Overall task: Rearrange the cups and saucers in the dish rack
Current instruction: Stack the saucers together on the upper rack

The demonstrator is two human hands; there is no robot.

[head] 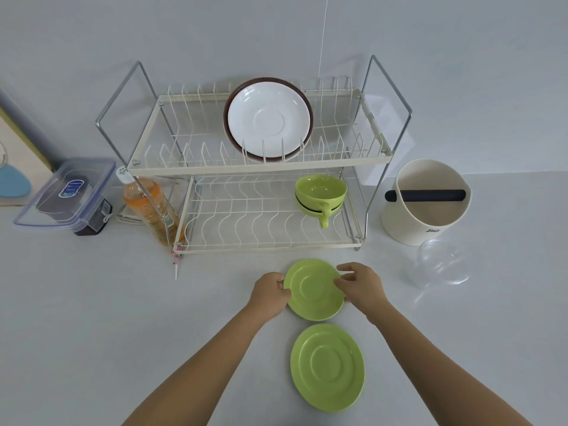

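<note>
Both hands pinch one green saucer [313,289] by its rim: left hand [270,292] at its left edge, right hand [361,287] opposite. Second saucer [327,366] lies just below them; dish rack [246,167] w/ stacked cups [320,193] stands beyond. Step looks like lifting; next probably needs tilting it upright for a slot.

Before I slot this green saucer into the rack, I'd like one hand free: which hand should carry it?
Probably the right hand. Both hands grip the far green saucer, left hand on its left rim, but the rack's right side, where the green cups sit, lies ahead on the right hand's side.
</note>
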